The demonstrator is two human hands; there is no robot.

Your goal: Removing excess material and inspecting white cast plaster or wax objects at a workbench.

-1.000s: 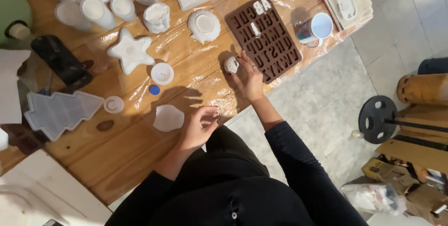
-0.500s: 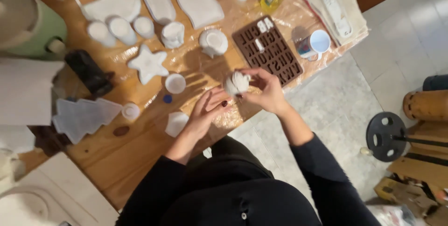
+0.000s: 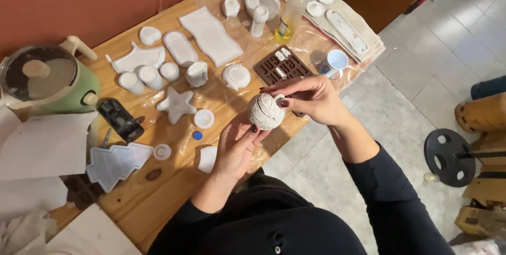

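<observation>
- Wooden tabletop (image 3: pixel 158 202) stands against a reddish wall, partly covered with clear plastic sheet, over a pale tiled floor.
- Head view: both hands meet above the near edge of the tabletop, clamped on a round white ball (image 3: pixel 266 111) with a raised pattern on its surface.
- Left hand (image 3: pixel 237 147) cups the ball from below, fingers curled up its side.
- Right hand (image 3: pixel 311 97) pinches the small loop at the top of the ball between thumb and fingertips.
- Behind the hands lies a brown letter mould (image 3: pixel 282 65); a white cup (image 3: pixel 336 61) sits just beside it.
- Further left lie a white star (image 3: pixel 176 105), a small blue cap (image 3: pixel 197 135), a pale tree-shaped mould (image 3: pixel 116 163) and a green pot (image 3: pixel 50 81).
- A bottle of yellow liquid (image 3: pixel 290 15) stands upright near the far edge, among more white cast pieces.
- Risk, as I judge it: the ball is held off the tabletop, partly over the floor, so a slip of the lower hand could drop it on the tiles and crack it.
- The thin top loop looks fragile; too hard a pinch or twist there could snap it off.
</observation>
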